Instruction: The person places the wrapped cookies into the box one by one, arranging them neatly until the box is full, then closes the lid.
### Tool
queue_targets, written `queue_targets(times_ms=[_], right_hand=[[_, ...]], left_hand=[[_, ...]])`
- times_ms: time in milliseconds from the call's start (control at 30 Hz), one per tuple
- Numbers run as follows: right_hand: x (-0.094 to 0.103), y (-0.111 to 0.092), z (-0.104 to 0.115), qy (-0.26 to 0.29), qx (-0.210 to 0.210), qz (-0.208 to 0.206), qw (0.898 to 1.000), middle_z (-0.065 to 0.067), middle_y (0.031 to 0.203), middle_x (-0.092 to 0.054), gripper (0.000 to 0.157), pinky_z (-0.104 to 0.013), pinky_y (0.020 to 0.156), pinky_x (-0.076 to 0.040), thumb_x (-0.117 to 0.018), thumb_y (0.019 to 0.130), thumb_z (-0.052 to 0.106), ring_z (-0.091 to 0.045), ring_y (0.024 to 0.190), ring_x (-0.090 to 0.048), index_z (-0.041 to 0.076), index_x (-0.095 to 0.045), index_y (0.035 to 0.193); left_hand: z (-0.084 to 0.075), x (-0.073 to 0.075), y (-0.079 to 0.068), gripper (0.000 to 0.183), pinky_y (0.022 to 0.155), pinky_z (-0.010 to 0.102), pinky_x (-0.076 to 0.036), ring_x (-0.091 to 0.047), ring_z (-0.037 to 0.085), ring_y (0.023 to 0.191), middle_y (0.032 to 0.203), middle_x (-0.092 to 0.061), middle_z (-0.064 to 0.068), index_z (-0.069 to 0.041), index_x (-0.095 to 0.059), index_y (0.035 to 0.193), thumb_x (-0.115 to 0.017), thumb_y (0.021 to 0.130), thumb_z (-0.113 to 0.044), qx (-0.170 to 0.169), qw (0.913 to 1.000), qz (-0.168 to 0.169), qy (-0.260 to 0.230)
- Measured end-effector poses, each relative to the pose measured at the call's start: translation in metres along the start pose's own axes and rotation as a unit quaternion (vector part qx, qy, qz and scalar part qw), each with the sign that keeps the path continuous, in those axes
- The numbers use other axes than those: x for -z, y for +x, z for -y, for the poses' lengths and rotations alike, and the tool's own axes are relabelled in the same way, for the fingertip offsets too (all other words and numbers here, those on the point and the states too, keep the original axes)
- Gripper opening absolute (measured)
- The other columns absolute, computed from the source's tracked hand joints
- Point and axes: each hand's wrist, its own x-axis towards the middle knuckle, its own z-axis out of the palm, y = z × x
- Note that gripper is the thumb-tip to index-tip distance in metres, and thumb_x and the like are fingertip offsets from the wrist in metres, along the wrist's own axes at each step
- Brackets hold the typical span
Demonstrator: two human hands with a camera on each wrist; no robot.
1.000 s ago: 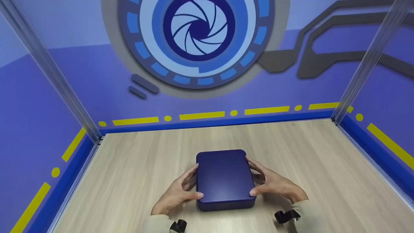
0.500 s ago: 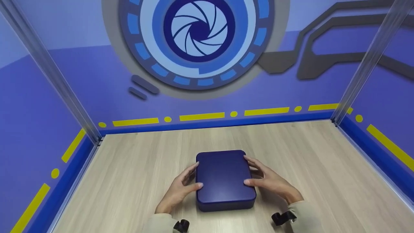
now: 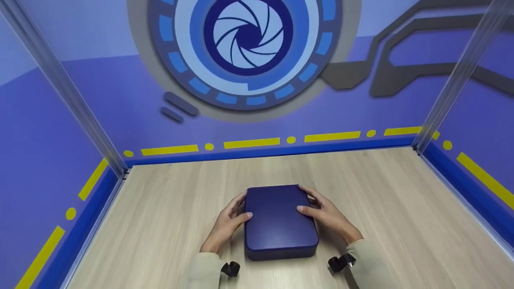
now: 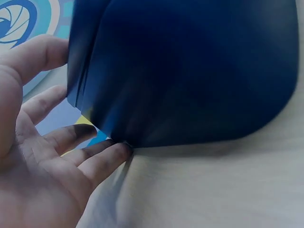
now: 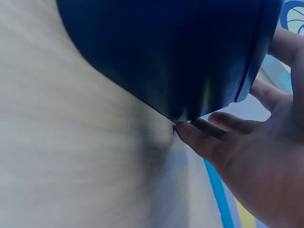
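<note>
A dark blue box (image 3: 280, 218) with rounded corners and a fitted lid lies on the wooden table, lid upward. My left hand (image 3: 226, 227) holds its left side, thumb on the lid's edge. My right hand (image 3: 328, 212) holds the right side the same way, its thumb (image 3: 303, 209) over the lid's edge. In the left wrist view, spread fingers (image 4: 107, 161) reach the lower edge of the box (image 4: 190, 76). The right wrist view shows fingertips (image 5: 185, 130) touching the box's lower edge too. A seam runs below the lid. The contents are hidden.
Light wood table (image 3: 172, 200) surrounds the box. Behind it stands a blue printed wall (image 3: 257, 128) with yellow dashes, and side walls rise at left and right. Metal posts (image 3: 441, 96) mark the back corners. A black wrist device (image 3: 341, 263) sits at each sleeve.
Both hands have slid forward along the sides of the box, away from me. The thumbs have moved from near its front corners to about halfway along. The box has stayed nearly in place.
</note>
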Motion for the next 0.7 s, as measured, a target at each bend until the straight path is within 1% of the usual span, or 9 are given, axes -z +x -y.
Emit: queue_targets(times_ms=[200, 400, 567, 700], right_hand=[[-0.0014, 0.0071, -0.002, 0.001, 0.003, -0.014, 1.0, -0.015, 0.163, -0.044, 0.072, -0.06, 0.122, -0.032, -0.079, 0.097, 0.039, -0.038, 0.147, -0.044, 0.027, -0.05, 0.161], [-0.0013, 0.0066, -0.0051, -0.002, 0.016, -0.015, 1.0, -0.013, 0.163, -0.044, 0.069, -0.062, 0.122, -0.032, -0.078, 0.098, 0.04, -0.038, 0.148, -0.043, 0.03, -0.05, 0.161], [-0.0004, 0.006, -0.0066, -0.009, 0.025, -0.019, 0.999, -0.014, 0.162, -0.046, 0.068, -0.062, 0.121, -0.033, -0.077, 0.098, 0.039, -0.038, 0.147, -0.045, 0.03, -0.05, 0.16], [-0.0012, 0.0056, -0.0073, -0.002, 0.025, -0.02, 0.999, -0.013, 0.163, -0.045, 0.068, -0.06, 0.121, -0.034, -0.077, 0.099, 0.038, -0.038, 0.147, -0.044, 0.029, -0.051, 0.16]], left_hand=[[-0.0013, 0.0023, 0.0056, 0.072, 0.124, 0.044, -0.034, -0.026, 0.035, 0.158, 0.171, -0.032, 0.012, -0.015, -0.039, 0.166, -0.073, 0.102, -0.018, 0.005, 0.9998, -0.012, 0.011], [-0.001, -0.0012, 0.0046, 0.072, 0.122, 0.045, -0.037, -0.028, 0.034, 0.157, 0.171, -0.033, 0.012, -0.017, -0.038, 0.166, -0.073, 0.103, -0.02, 0.007, 0.9997, -0.022, 0.01], [0.0008, -0.0034, 0.0055, 0.071, 0.122, 0.046, -0.038, -0.029, 0.036, 0.156, 0.169, -0.036, 0.014, -0.016, -0.04, 0.165, -0.073, 0.102, -0.018, -0.001, 0.9995, -0.03, 0.012], [0.0025, -0.0035, 0.007, 0.072, 0.121, 0.046, -0.038, -0.03, 0.035, 0.156, 0.168, -0.036, 0.015, -0.014, -0.042, 0.164, -0.075, 0.1, -0.019, -0.004, 0.9985, -0.041, 0.037]])
